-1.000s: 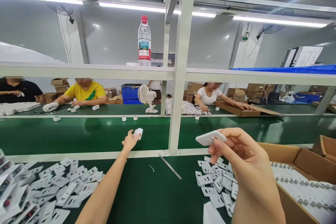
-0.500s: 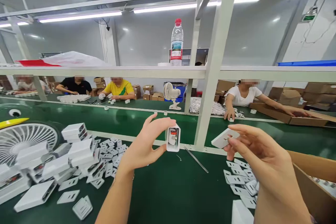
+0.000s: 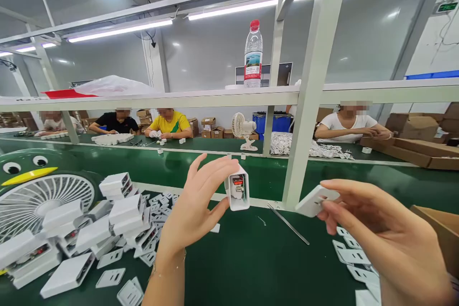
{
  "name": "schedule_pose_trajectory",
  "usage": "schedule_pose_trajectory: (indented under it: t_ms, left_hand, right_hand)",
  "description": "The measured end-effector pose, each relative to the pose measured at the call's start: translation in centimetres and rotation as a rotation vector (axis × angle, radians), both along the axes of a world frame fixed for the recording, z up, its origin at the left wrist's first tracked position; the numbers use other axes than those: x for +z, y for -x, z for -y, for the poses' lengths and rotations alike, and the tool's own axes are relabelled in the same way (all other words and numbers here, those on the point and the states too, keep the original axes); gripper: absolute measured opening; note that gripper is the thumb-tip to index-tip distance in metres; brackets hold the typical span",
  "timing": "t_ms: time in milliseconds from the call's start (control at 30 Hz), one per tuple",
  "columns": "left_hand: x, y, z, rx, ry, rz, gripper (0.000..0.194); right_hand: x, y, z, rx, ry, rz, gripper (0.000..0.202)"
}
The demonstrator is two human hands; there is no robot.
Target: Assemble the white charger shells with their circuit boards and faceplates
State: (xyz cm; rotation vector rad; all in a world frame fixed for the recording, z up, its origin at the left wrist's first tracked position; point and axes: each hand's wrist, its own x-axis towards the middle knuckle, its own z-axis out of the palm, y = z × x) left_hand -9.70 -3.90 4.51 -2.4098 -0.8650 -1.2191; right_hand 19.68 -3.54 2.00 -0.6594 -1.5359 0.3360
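Between the thumb and fingers of my left hand (image 3: 201, 205) is a white plastic charger housing (image 3: 245, 201). Its open end faces me and shows red and pale parts inside. Off to the right, my right hand (image 3: 373, 224) pinches a flat white end plate (image 3: 312, 202) by its edge, tilted and apart from the housing. Tweezers (image 3: 289, 224) lie on the green bench between my hands. More loose plates (image 3: 355, 256) lie partly hidden below my right hand.
Stacked white housings (image 3: 91, 232) and scattered plates (image 3: 111, 277) cover the left side, beside a green fan (image 3: 46, 196). A cardboard box (image 3: 435, 229) stands at right. A frame post (image 3: 308, 105) rises ahead; a water bottle (image 3: 253, 57) stands on the shelf. Co-workers sit across the belt.
The view has turned slightly left and tilted, so the scene sits further right. Both hands keep their holds. The co-worker at right has drawn both hands together.
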Motion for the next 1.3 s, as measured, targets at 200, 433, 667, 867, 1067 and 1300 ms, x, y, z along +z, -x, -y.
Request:
schedule_pose_trajectory:
  t_ms: [200, 433, 667, 867, 1067, 1300]
  left_hand:
    - [-0.3, -1.1, -0.8, -0.009, -0.005, -0.108, 0.059]
    - [-0.3, -2.3, -0.9, 0.007, 0.003, -0.223, 0.054]
    - [-0.3, -2.4, -0.9, -0.05, 0.069, -0.243, 0.058]
    - [-0.4, -2.6, -0.9, -0.078, 0.095, -0.226, 0.059]
    - [-0.8, -3.3, -1.1, -0.108, 0.027, -0.193, 0.054]
    - [-0.8, -5.2, -0.9, -0.128, -0.122, -0.207, 0.044]
  right_hand:
    - [-0.7, 4.8, 0.7, 0.221, -0.074, -0.22, 0.023]
    - [-0.5, 5.3, -0.5, 0.33, -0.042, -0.108, 0.033]
    - [-0.1, 4.6, -0.5, 0.29, -0.076, 0.121, 0.033]
    - [-0.8, 4.6, -1.0, 0.083, -0.169, 0.248, 0.033]
    - [-1.2, 5.1, -1.1, 0.223, 0.085, 0.09, 0.044]
    - [-1.3, 6.1, -2.5, 0.759, 0.329, -0.185, 0.044]
